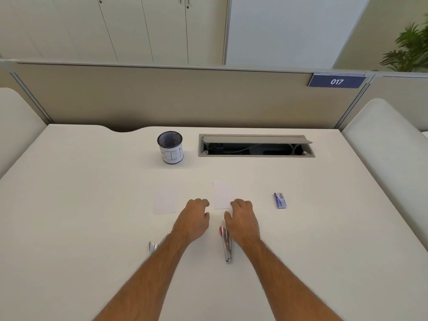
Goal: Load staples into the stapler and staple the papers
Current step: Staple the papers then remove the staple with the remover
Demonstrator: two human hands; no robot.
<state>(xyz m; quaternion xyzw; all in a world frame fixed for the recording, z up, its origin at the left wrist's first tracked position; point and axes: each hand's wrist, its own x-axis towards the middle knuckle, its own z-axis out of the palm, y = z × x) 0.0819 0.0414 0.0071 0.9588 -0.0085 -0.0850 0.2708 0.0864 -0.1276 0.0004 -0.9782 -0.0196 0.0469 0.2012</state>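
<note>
Two bare hands hover low over a white desk, palms down, neither gripping anything. The left hand has its fingers loosely curled and apart, just beside the near left corner of a small white paper. The right hand is likewise relaxed, its fingertips over that paper's near right corner; whether they touch the sheet cannot be told.

The stapler lies on the desk between the two forearms, close against the right wrist. It is slim and long, of shiny silver metal with a red part at its far end, and it points away from the person. A second white paper lies flat to the left of the left hand, well apart from the first sheet. A small blue staple box rests to the right of the right hand. Near the left forearm sits a small silver metal tool, too small to identify.

Farther back stands a dark mesh cup with a white label hand-lettered "BIN", and beside it an open cable hatch set in the desk.
</note>
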